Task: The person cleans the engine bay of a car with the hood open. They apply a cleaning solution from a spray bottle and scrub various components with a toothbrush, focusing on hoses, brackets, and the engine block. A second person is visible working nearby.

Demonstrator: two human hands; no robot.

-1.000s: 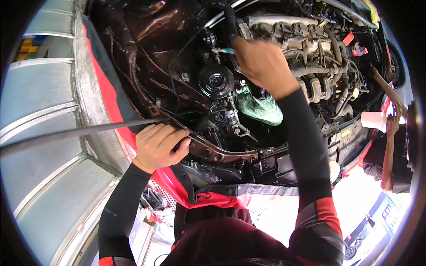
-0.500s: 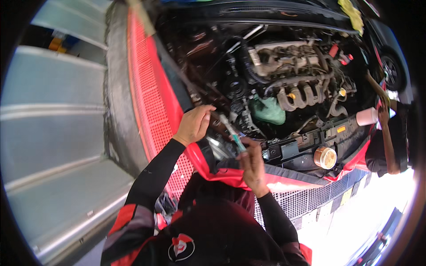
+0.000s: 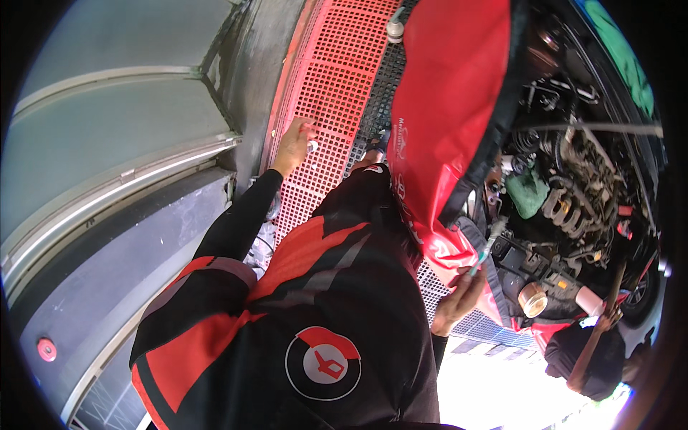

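My left hand (image 3: 292,149) reaches down over the red plastic floor grating, its fingers apart and apparently holding nothing. A small round white thing (image 3: 312,147) shows right beside its fingers; whether they touch is unclear. Over the front edge of the engine bay, my right hand (image 3: 459,299) is closed on a slim brush-like tool (image 3: 489,247) with a teal handle and a pale, whitish head. The head points away from me, toward the engine (image 3: 584,186).
A red cover (image 3: 448,93) drapes the car's side. A green cloth (image 3: 527,193) lies by the engine. An open jar (image 3: 532,299) and a pink cup (image 3: 589,301) stand on the front panel. Another person's arm (image 3: 598,337) is at right. A white item (image 3: 395,30) is on the grating (image 3: 337,57).
My view has turned left, so the engine bay sits farther right. My left hand has left the car's edge for the floor grating. My right hand still holds the tool.
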